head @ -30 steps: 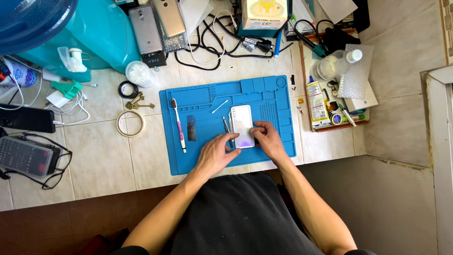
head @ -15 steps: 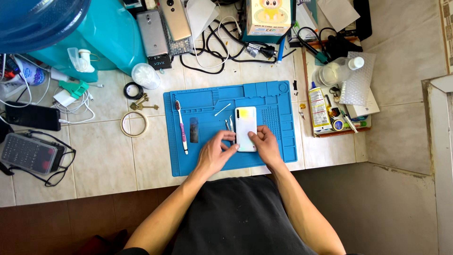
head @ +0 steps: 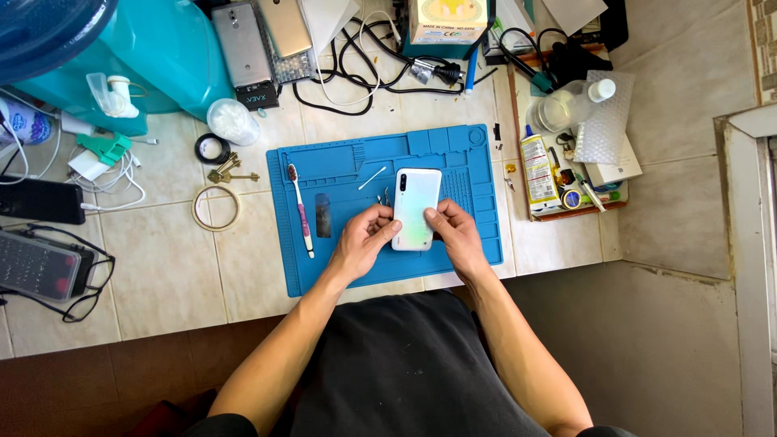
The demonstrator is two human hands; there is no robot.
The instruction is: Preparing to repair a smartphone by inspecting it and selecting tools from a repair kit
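Note:
A white smartphone (head: 416, 205) lies back-up on the blue repair mat (head: 340, 267), its camera at the top left corner. My left hand (head: 363, 239) pinches the phone's lower left edge. My right hand (head: 455, 235) grips its lower right edge. Both hands hold the phone just over the mat. A pair of tweezers (head: 386, 195) sits just left of the phone, above my left fingers.
On the mat lie a toothbrush (head: 299, 208), a cotton swab (head: 372, 178) and a small dark strip (head: 323, 215). Keys (head: 228, 171) and tape rings (head: 215, 208) rest on the tiled counter to the left. A tray with a glue bottle (head: 535, 166) stands to the right; black cables (head: 356, 65) lie behind.
The phone has shifted slightly up the mat and both hands have closed in on its lower edges; the view has also drifted a little.

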